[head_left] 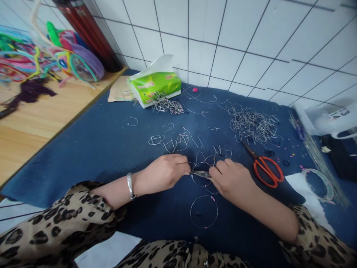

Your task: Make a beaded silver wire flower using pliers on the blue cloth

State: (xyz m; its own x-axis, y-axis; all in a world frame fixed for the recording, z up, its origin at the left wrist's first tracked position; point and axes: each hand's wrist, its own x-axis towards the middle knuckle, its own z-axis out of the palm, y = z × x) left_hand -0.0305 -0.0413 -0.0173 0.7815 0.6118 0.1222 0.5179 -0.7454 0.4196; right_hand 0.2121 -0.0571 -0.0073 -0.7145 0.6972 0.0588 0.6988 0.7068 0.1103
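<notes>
My right hand [231, 180] is closed around a pair of pliers [201, 174], whose metal jaws point left. My left hand [167, 173], with a silver bangle on its wrist, is pinched near the plier tip on what looks like a piece of thin wire. Between and behind the hands, bent wire loops [205, 160] with small beads lie on the blue cloth. Closer to me sits a separate wire ring [190, 216] with pink pieces on it. The plier handles are hidden in my right palm.
Orange-handled scissors [264, 169] lie right of my right hand. Behind them is a heap of bent wires [253, 124]. A green tissue pack [156, 87] stands at the back. A tape roll [318, 184] lies far right. Colourful pipe cleaners [36, 56] cover the wooden table [80, 102].
</notes>
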